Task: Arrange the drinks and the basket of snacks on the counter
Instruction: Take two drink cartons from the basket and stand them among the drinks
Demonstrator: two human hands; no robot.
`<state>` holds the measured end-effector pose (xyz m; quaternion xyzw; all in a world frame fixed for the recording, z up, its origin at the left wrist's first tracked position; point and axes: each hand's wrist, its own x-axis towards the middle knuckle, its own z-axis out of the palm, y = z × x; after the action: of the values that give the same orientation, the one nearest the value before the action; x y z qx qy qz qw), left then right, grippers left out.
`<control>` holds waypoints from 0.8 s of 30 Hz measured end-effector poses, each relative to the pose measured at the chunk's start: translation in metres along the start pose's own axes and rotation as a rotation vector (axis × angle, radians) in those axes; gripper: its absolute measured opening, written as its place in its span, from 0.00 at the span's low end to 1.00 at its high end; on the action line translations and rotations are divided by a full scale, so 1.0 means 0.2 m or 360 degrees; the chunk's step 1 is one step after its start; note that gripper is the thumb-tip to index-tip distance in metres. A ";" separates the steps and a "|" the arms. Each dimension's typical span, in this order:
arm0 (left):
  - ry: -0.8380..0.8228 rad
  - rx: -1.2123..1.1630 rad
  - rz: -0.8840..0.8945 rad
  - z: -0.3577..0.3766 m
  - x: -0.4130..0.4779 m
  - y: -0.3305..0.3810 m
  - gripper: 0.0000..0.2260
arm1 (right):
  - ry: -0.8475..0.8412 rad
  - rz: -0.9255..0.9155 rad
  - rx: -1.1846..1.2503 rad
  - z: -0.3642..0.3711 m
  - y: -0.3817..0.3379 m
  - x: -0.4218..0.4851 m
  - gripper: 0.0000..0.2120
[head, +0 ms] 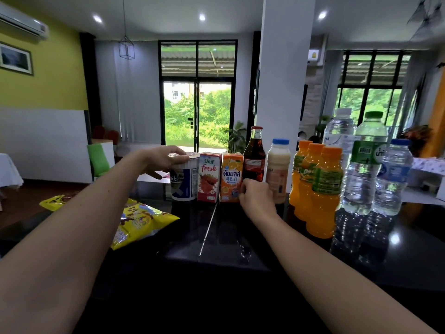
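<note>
1. Glossy black bench (pixel 243 251) fills the foreground; behind it we see a bright room with a white pillar (pixel 284 68) and glass doors (pixel 197 112) giving onto greenery.
2. Along the far part of the bench we count a row of upright drinks. From the left: a white-and-blue cup (pixel 184 179), a red carton (pixel 209 178), an orange carton (pixel 230 177), a cola bottle (pixel 254 156) and a cream bottle (pixel 278 171) with a blue cap.
3. The cup and the two cartons stand side by side, touching or nearly so.
4. Further right we see three orange juice bottles (pixel 326 191) bunched close together, then three water bottles (pixel 366 169), one with a green cap.
5. The left hand (pixel 166 159) lies over the cup's foil lid, fingers curled across the top and thumb down its left side, gripping it.
6. The right hand (pixel 256 197) sits low at the orange carton's right edge, just in front of the cola bottle. Its fingers are curled and meet the carton, but we cannot tell whether they pinch it or merely press against it.
7. Yellow snack bags (pixel 142 220) lie flat on the bench's left side, partly hidden under the left forearm, well apart from the row of drinks.
</note>
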<state>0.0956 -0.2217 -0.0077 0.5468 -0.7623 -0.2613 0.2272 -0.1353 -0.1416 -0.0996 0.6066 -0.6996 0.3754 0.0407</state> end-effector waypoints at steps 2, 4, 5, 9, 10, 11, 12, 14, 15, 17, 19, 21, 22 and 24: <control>-0.0002 0.0043 0.0003 0.00 0.02 0.00 0.18 | 0.0007 0.0003 0.0005 0.00 0.00 0.00 0.05; 0.0084 0.0127 0.0103 0.02 0.04 0.01 0.23 | 0.0023 0.0008 0.0017 0.00 0.00 0.00 0.05; 0.0205 0.0231 0.0206 0.03 0.05 0.02 0.26 | 0.0029 0.0009 0.0028 0.00 -0.01 -0.01 0.06; 0.0521 0.0745 0.0639 0.13 0.05 0.13 0.37 | 0.0032 0.0047 0.0076 0.00 -0.03 -0.02 0.08; 0.0463 0.0850 0.0646 0.16 0.04 0.18 0.39 | 0.0028 0.0062 0.0079 0.00 -0.03 -0.03 0.07; 0.0407 0.0983 0.0617 0.19 0.04 0.22 0.40 | 0.0025 0.0070 0.0081 0.00 -0.03 -0.03 0.07; 0.0384 0.1126 0.0591 0.22 0.04 0.26 0.41 | 0.0023 0.0075 0.0085 0.00 -0.02 -0.04 0.08; 0.0413 0.1282 0.0523 0.26 0.04 0.29 0.38 | 0.0006 0.0078 0.0090 0.00 -0.02 -0.04 0.09; 0.0446 0.1293 0.0501 0.27 0.05 0.30 0.35 | -0.0006 0.0079 0.0090 0.00 -0.02 -0.04 0.09; 0.0478 0.1249 0.0488 0.28 0.05 0.29 0.31 | -0.0019 0.0084 0.0092 0.00 -0.01 -0.04 0.09; 0.0487 0.1200 0.0497 0.29 0.04 0.29 0.30 | -0.0021 0.0087 0.0098 0.01 0.00 -0.03 0.09; 0.0478 0.1173 0.0487 0.29 0.02 0.28 0.32 | -0.0030 0.0086 0.0115 0.00 0.00 -0.03 0.08; 0.0471 0.1171 0.0484 0.29 0.00 0.27 0.33 | -0.0041 0.0091 0.0122 0.00 0.00 -0.03 0.08; 0.0476 0.1147 0.0502 0.28 -0.06 0.24 0.36 | -0.0086 0.0096 0.0141 -0.02 -0.01 -0.06 0.07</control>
<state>0.0286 -0.1891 -0.0201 0.4997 -0.8380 0.1423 0.1667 -0.1322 -0.1292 -0.1009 0.5964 -0.7011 0.3905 -0.0165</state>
